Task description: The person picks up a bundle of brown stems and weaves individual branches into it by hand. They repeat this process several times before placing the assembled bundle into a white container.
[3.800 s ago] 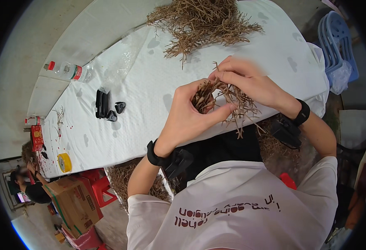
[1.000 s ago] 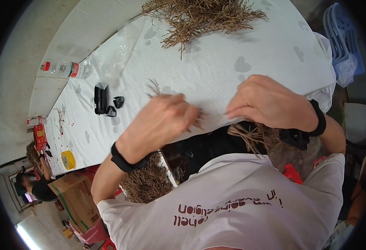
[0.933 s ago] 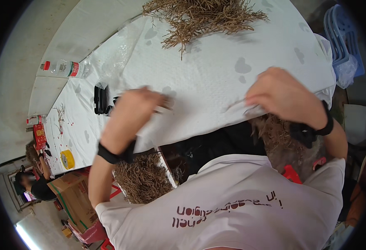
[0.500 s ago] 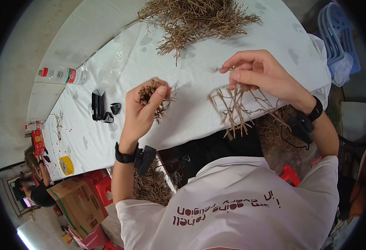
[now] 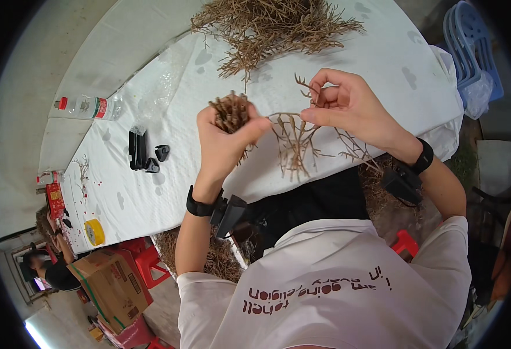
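Left hand [image 5: 225, 139] fingers closed around a tight bundle of dry twigs [image 5: 232, 111], held above the white table [image 5: 168, 192]. Right hand [image 5: 348, 110] pinches a loose branching twig [image 5: 293, 139] between thumb and fingers, just beside the bundle; big twig pile [image 5: 273, 29] sits at the table's far edge.

A long table covered in white cloth [image 5: 150, 192] runs diagonally across a pale concrete floor [image 5: 17, 116]. Red plastic stools [image 5: 148, 264] and a brown cardboard box [image 5: 113, 285] stand beside it at lower left; stacked blue plastic chairs [image 5: 470, 46] sit at upper right. Daylight is even.
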{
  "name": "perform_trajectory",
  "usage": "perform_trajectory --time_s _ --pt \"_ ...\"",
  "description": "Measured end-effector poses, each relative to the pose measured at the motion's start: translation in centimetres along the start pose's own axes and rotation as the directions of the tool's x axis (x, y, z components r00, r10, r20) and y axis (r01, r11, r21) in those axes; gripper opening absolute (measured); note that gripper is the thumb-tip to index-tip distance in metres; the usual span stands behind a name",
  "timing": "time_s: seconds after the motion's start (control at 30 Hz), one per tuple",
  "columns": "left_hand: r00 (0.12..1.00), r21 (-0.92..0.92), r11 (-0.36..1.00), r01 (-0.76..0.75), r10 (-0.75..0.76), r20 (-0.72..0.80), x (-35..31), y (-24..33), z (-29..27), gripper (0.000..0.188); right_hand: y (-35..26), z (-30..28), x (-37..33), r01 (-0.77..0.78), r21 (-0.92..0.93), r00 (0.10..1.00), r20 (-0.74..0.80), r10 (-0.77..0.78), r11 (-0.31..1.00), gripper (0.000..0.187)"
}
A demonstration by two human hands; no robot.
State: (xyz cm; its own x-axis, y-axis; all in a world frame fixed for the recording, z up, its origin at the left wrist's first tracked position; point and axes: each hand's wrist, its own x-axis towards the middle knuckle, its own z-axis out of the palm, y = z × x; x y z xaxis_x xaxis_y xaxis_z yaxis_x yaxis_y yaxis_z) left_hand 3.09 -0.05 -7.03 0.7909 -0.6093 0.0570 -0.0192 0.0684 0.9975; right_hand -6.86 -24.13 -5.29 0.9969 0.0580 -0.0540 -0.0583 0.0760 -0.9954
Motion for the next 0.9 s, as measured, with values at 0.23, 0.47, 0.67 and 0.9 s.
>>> perform_trajectory --time_s 0.23,0.47,0.67,0.9 --pt "0.992 0.126 0.985 0.114 -0.119 0.033 -0.6 1.6 2.6 0.025 1.0 0.9 0.4 0.053 -0.104 0.996 -0.069 -0.061 0.993 0.027" --pt "0.991 0.221 0.975 -0.013 -0.016 0.13 -0.3 1.3 2.4 0.02 0.5 1.4 0.5 0.058 -0.203 0.997 -0.044 -0.068 0.977 0.022" --pt "0.979 0.275 0.961 -0.02 -0.038 0.203 0.2 1.4 2.0 0.022 -0.6 1.7 0.4 0.041 -0.321 0.998 -0.025 -0.052 0.946 0.024" --pt "0.953 0.322 0.945 0.05 -0.142 0.268 0.0 2.7 1.2 0.022 -2.2 1.1 0.2 0.124 -0.545 0.975 0.222 0.0 0.829 0.026"
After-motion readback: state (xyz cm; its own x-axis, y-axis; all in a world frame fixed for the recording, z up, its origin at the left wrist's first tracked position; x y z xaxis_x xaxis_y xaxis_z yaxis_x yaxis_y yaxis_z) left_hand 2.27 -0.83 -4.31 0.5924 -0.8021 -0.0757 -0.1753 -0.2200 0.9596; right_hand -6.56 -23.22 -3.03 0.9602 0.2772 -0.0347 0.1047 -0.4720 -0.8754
